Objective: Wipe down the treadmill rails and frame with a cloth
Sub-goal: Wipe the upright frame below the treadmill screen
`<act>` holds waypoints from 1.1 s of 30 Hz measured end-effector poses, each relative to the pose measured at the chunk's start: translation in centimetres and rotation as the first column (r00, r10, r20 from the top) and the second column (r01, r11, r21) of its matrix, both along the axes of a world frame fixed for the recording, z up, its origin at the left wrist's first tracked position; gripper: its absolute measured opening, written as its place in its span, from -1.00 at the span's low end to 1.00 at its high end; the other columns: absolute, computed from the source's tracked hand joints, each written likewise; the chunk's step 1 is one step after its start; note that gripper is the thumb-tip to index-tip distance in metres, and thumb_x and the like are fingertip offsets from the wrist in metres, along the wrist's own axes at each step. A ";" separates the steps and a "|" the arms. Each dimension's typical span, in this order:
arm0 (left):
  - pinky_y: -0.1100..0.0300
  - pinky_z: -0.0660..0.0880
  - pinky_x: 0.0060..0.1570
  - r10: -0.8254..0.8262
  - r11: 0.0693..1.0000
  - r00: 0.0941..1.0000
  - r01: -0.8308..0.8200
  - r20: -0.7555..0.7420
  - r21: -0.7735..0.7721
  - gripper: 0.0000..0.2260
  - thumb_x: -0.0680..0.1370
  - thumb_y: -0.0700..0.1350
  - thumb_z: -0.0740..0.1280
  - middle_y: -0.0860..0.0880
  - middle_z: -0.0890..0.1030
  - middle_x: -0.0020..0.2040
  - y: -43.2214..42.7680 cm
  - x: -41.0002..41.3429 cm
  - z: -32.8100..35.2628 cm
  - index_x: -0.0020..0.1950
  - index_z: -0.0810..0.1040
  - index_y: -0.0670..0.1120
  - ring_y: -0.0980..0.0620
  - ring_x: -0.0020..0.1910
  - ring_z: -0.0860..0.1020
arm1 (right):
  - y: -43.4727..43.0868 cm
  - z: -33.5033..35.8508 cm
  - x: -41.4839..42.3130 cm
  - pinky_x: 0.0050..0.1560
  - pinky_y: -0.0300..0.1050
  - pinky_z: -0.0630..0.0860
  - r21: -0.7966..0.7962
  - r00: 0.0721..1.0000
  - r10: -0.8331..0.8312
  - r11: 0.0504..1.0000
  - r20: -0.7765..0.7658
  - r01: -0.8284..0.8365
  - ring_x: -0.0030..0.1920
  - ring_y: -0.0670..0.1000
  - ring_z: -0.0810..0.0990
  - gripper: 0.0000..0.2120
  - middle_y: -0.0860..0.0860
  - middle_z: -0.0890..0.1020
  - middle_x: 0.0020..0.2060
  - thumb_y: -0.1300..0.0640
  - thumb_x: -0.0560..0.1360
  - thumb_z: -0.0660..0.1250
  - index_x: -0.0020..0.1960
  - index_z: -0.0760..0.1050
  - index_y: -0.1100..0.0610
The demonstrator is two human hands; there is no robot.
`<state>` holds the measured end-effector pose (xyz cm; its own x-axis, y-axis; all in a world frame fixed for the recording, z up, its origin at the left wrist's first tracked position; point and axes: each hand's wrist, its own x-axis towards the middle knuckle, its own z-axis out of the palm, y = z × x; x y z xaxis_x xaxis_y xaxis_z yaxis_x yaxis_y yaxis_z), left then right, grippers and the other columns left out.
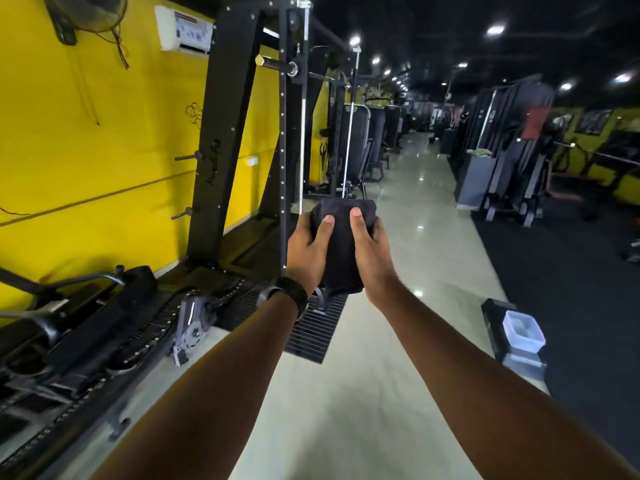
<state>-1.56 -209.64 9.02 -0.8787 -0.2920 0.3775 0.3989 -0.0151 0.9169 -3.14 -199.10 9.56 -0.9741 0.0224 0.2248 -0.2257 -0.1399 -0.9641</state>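
A dark folded cloth [341,251] is held out in front of me at chest height by both hands. My left hand [306,251] grips its left side with the thumb on top, and a black watch sits on that wrist. My right hand [372,252] grips the right side, thumb pressed on the cloth. The treadmill [114,327] lies low at the left, black, with a slatted belt [308,330] and a chain-like side track. Neither hand touches the treadmill.
A tall black rack [235,133] stands against the yellow wall [86,150] behind the treadmill. A pale tiled aisle [408,216] runs ahead between rows of gym machines. A translucent plastic container [523,330] sits on a dark box at the right.
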 end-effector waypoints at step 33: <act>0.19 0.41 -0.24 0.776 0.573 0.604 -0.796 -0.183 -0.195 -0.80 0.66 0.03 0.25 0.08 0.52 -0.14 -15.2 -37.2 -19.0 0.09 0.46 -0.11 0.19 -0.23 0.45 | -19.3 -19.3 -44.3 0.24 0.13 0.57 0.078 0.777 0.612 0.791 -0.150 -0.607 0.13 0.03 0.65 -0.70 -0.05 0.68 0.07 -0.30 0.60 0.23 0.12 0.52 -0.10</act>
